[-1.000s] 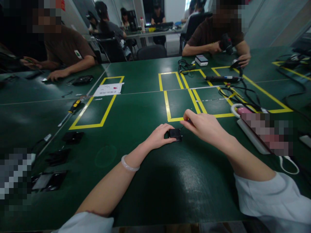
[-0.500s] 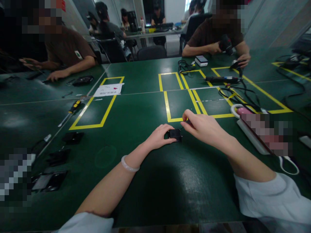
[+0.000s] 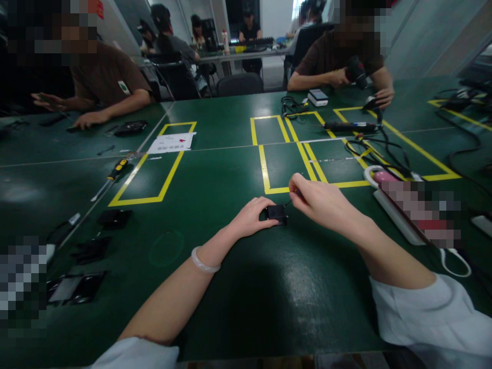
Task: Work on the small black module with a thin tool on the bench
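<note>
On the green bench [image 3: 226, 174], the left hand [image 3: 251, 216] pinches the black block [image 3: 275, 211] between its fingers; the right hand [image 3: 319, 197] pinches a thin rod [image 3: 287, 203]. The block seems light and stiff, best held by its sides.

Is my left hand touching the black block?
Touching. The head view shows the left hand around the block's left end, its thumb against the near side.

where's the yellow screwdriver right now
In the head view, the screwdriver lies on the table at left, just left of the leftmost tape frame, beyond the black parts.
</note>
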Motion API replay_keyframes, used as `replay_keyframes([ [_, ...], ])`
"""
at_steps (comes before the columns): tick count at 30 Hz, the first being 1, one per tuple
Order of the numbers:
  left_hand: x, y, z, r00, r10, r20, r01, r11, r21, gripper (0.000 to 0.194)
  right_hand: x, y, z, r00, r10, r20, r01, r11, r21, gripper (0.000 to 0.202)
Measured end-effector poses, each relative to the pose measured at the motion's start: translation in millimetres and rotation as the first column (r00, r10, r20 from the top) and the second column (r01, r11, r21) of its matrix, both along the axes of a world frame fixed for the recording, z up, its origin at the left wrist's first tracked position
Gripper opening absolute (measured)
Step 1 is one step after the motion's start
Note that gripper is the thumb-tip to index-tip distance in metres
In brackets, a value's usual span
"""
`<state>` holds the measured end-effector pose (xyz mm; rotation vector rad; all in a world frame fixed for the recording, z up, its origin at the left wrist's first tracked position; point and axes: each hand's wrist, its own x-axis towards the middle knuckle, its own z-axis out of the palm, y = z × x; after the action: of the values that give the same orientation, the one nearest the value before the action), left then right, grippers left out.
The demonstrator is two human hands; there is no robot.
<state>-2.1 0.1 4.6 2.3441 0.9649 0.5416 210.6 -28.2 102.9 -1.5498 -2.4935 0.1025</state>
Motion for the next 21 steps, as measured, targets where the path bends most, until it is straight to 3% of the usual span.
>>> replay_keyframes([
  [8, 0.1, 0.1, -1.8, 1.000, 0.011, -0.009, -0.011, 1.000, -0.013, 0.037, -0.7, 1.6, -0.3, 0.995, -0.042, 0.086, 0.043, 0.999, -0.010, 0.024],
  [21, -0.3, 1.4, -4.5, 1.000, 0.006, -0.005, -0.006, 1.000, -0.006, 0.038, -0.6, 0.8, -1.2, 1.000, 0.011, -0.002, -0.011, 1.000, 0.001, 0.022],
])
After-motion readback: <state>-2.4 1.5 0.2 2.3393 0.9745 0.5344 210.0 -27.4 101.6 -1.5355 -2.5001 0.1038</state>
